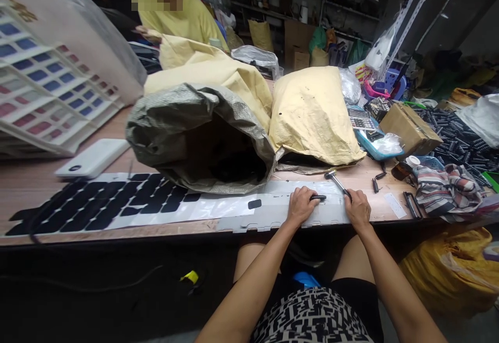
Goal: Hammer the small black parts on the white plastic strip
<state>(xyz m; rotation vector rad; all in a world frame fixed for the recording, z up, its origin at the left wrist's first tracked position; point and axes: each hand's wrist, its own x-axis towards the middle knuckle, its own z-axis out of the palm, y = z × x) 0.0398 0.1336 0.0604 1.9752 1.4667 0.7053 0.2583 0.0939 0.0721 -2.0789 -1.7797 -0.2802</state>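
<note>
My left hand (300, 206) is closed around a short dark rod-like piece (318, 197), whose end sticks out to the right past the fingers. It rests over a pale grey board (268, 219) at the table's front edge. In my right hand (357, 209) is a small hammer (340, 184), gripped by its handle, with the metal head pointing up and left. Left of my hands, a white sheet (218, 208) bears rows of black rounded patches (105, 202). A single black patch (254, 204) lies apart near the board.
An open woven sack (163, 145) with a dark inside lies left of my hands; a full yellow sack (312, 109) stands behind them. At right are a cardboard box (409, 127), a blue tray (376, 148), a striped cloth (448, 189) and many black pieces (463, 140). A person in yellow (187, 18) sits opposite.
</note>
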